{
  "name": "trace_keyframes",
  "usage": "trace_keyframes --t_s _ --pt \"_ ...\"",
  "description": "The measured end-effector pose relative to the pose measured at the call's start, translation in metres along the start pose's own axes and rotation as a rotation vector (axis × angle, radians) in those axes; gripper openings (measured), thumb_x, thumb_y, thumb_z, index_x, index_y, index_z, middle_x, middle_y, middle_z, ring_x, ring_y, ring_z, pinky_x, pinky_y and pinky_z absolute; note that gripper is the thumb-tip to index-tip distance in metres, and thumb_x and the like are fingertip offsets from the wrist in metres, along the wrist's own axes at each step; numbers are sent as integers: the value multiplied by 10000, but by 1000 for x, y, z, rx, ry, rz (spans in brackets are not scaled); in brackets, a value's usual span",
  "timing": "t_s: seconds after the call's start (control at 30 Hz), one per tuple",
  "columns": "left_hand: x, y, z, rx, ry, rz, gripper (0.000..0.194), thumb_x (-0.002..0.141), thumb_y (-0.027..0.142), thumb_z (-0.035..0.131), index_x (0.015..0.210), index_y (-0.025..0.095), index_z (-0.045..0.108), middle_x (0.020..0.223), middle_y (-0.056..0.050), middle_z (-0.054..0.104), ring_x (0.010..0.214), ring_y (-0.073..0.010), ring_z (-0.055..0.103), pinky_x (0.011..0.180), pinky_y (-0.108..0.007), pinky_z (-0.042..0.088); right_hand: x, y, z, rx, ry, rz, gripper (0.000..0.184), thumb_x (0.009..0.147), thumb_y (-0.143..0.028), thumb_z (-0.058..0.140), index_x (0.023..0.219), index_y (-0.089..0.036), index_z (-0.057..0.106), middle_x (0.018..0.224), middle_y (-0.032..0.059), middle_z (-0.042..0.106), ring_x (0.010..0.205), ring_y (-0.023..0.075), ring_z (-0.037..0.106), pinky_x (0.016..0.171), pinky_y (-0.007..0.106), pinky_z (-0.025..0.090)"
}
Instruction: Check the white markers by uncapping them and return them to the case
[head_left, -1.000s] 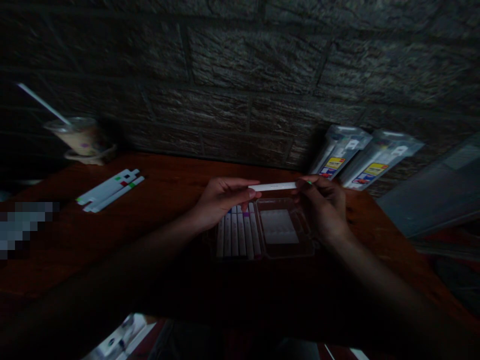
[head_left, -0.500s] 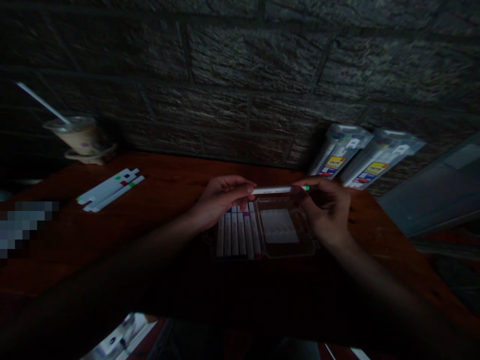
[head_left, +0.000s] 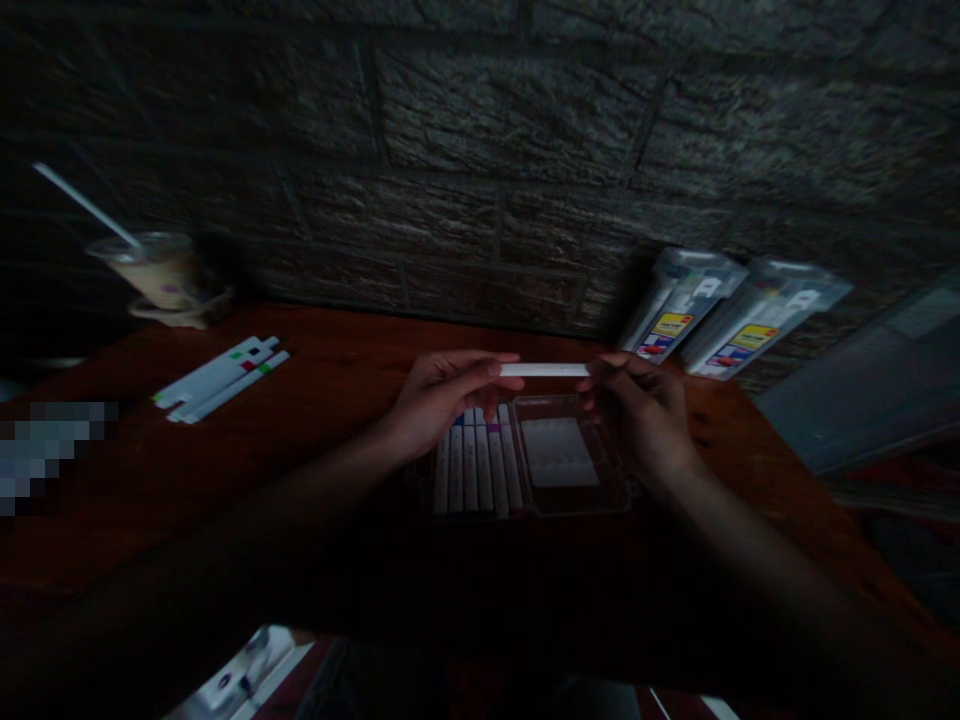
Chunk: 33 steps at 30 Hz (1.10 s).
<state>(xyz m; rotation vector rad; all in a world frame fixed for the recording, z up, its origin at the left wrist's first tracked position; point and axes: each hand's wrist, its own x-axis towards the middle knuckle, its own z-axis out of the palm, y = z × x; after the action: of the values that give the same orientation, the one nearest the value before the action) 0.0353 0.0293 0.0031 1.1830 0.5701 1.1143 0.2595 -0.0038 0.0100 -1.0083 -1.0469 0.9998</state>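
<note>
A white marker [head_left: 544,370] lies level in the air between my two hands. My left hand [head_left: 450,395] pinches one end of it, and my right hand [head_left: 637,405] is closed around the other end, hiding the tip there. Just below sits an open clear plastic case [head_left: 628,500] on the table. Several white markers [head_left: 480,470] with coloured bands stand in a row in its left half, their upper ends partly covered by my left hand. The case's right half shows a whitish rectangular panel [head_left: 559,452].
Several loose white markers [head_left: 217,380] lie together on the wooden table [head_left: 337,345] at the left. Behind them is an iced drink cup [head_left: 157,270] with a straw. Two upright clear marker cases [head_left: 679,305] stand by the stone wall [head_left: 450,200] at the right.
The marker has turned in my fingers, and its printed side and green end no longer show. My right hand has shifted slightly left, and the marker sits a little higher.
</note>
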Motion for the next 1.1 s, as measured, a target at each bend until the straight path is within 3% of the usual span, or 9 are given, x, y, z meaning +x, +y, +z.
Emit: trace_keyframes --t_s 0.3,0.53,0.77,1.1 --pt "0 -4 -3 90 -7 69 303 842 271 782 1126 167 783 974 -106 812 529 -90 618 541 -249 542 -1 -2 1 79 -10 115 142 705 -295 822 730 -191 729 616 2 712 449 84 599 380 159 451" --pt "1 -6 -5 234 36 112 279 841 277 792 1092 155 770 889 -73 802 531 -80 618 541 -225 523 -2 -2 3 45 -46 47 177 723 -323 843 723 -184 733 614 6 713 445 89 599 390 178 475" --pt "1 -4 -1 275 77 87 212 757 246 845 932 164 759 683 -1 716 495 -73 571 492 -208 466 -5 -2 2 -43 -77 -26 187 754 -344 850 779 -209 722 647 -4 701 482 107 600 408 213 484" --pt "3 -6 -3 137 22 10 189 861 326 769 921 150 738 780 -51 762 503 -82 595 508 -225 488 -2 -1 1 -48 -66 -46 202 744 -353 853 785 -206 721 655 0 707 479 102 597 407 212 483"
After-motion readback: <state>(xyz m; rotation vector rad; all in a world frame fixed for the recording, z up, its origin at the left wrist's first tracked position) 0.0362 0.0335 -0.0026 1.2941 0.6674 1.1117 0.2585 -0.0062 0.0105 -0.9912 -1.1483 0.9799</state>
